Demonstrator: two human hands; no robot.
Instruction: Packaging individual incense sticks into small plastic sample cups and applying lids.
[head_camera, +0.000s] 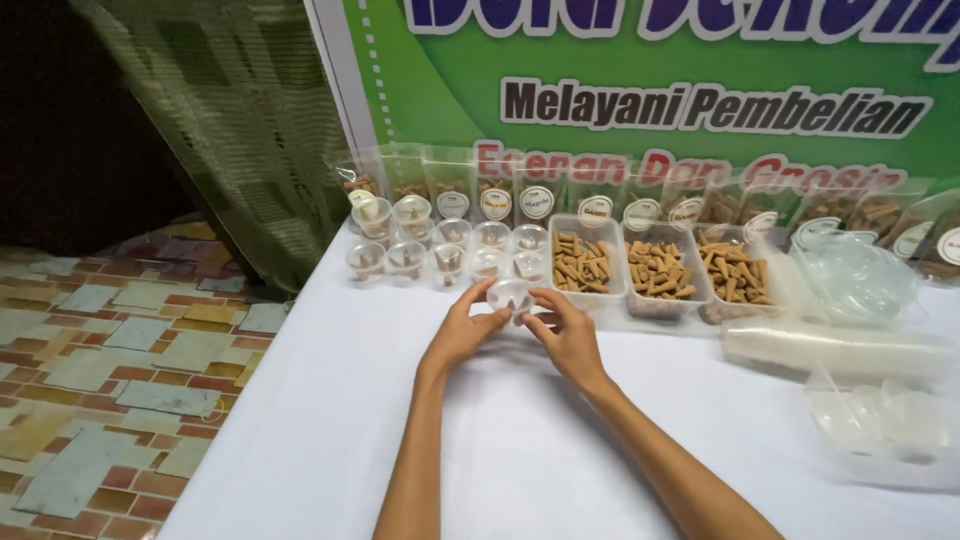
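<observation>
My left hand (462, 332) and my right hand (568, 333) meet over the white table (330, 420), both holding one small clear plastic cup (510, 296) with its lid on. The fingertips of each hand pinch the cup's sides. Just beyond the cup stands a cluster of several similar small lidded cups (440, 250) with brown pieces inside.
Three open rectangular tubs of brown finger-shaped snacks (660, 268) sit right of the cups. Behind them, a row of labelled clear packs (600, 200) leans on a green banner. A sleeve of stacked clear cups (835, 345) and bagged lids (880, 420) lie at right. The table edge drops to a tiled floor at left.
</observation>
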